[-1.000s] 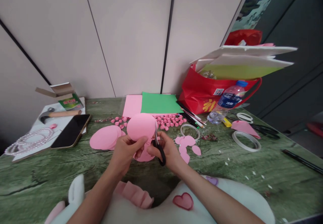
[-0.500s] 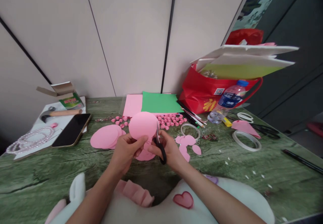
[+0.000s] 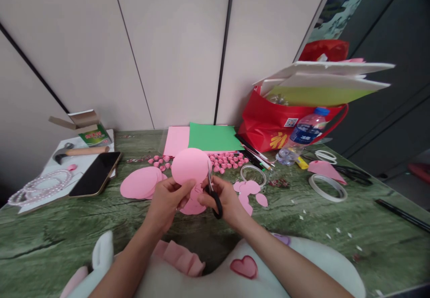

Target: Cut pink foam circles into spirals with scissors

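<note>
Right now, the left hand (image 3: 168, 198) pinches a pink disc (image 3: 190, 166), and the right hand (image 3: 225, 197) grips black-handled scissors (image 3: 219, 206) at its three o'clock edge!

Light diffuse, moderate to dim. Landmark: red bag (image 3: 260, 123). Pale wall panels (image 3: 174, 51) left of it evenly lit, greying toward far left; dark panels (image 3: 396, 83) right of it sink into deep shadow. Panel seams slant more with distance left of the bag: wide-angle distortion. Bottle (image 3: 304, 132) in front of it carries faint highlights; label lettering soft.
</note>
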`<action>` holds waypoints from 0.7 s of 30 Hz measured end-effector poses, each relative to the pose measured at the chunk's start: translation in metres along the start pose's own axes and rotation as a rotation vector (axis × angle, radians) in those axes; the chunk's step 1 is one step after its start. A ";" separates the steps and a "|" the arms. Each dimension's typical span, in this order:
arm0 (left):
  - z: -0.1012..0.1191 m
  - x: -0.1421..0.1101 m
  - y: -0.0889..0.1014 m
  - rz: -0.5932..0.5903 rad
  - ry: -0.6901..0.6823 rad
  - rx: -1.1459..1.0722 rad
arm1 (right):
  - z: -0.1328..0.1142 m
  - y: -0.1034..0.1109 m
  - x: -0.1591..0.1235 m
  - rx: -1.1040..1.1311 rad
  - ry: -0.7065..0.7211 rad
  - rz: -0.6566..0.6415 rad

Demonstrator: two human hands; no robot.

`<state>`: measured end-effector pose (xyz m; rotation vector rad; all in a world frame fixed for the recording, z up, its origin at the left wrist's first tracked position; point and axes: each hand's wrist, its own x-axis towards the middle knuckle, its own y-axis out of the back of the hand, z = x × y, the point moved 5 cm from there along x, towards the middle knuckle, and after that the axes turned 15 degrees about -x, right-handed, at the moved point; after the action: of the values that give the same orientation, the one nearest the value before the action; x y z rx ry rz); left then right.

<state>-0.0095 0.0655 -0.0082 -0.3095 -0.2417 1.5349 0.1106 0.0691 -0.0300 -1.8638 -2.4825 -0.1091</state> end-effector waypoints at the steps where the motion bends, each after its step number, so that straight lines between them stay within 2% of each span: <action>1: 0.000 0.000 0.000 0.003 0.000 -0.003 | 0.000 0.000 0.000 -0.008 -0.008 0.003; 5: 0.002 -0.001 -0.001 0.017 0.001 -0.028 | 0.000 0.000 0.000 -0.030 -0.033 0.012; 11: 0.003 -0.002 -0.008 -0.052 0.049 -0.159 | 0.006 -0.002 0.000 -0.019 -0.040 0.015; 14: 0.002 -0.002 -0.008 -0.046 0.042 -0.198 | 0.008 -0.005 0.000 -0.014 -0.026 -0.013; 21: -0.002 0.001 0.001 0.030 0.012 -0.031 | 0.003 -0.010 -0.003 -0.029 0.002 -0.081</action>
<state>-0.0096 0.0661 -0.0108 -0.3478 -0.2523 1.5596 0.1024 0.0633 -0.0336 -1.7726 -2.5695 -0.1497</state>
